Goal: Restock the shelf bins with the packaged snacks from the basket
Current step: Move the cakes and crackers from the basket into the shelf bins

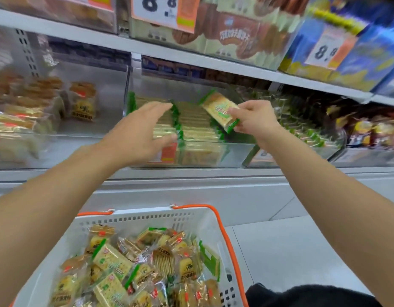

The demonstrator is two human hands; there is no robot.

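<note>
Both hands are seen stretched forward over the basket toward the shelf, but the account is best started nearest the camera. At the bottom of the view a white basket (211, 220) with orange handles is seen, and it is heaped with packaged snacks (134, 262): green-edged cracker packs and clear-wrapped yellow biscuits lie mixed together. From this heap it can be judged that much of the restocking is left to be done.

Beyond the basket, the left hand (139, 131) is held out flat, its fingers straight and spread; nothing is grasped by it. Whether its fingertips touch the rows beneath cannot be told, since the hand is blurred. The right hand (253, 117) is curled around a green-edged cracker pack (221, 111), which is pinched by its near end between thumb and fingers. The pack is held tilted above the right part of the clear bin (233, 149) and has not yet been set down.

Inside that bin, neat rows of matching green-edged packs (191, 122) are seen laid front to back, so a good share of this bin can be judged filled already; a gap appears to remain at the right, under the held pack. To the left, another bin (85, 129) with orange-labelled biscuits is seen partly filled. Farther up, an upper shelf (213, 63) with price tags and boxed goods is blurred.
</note>
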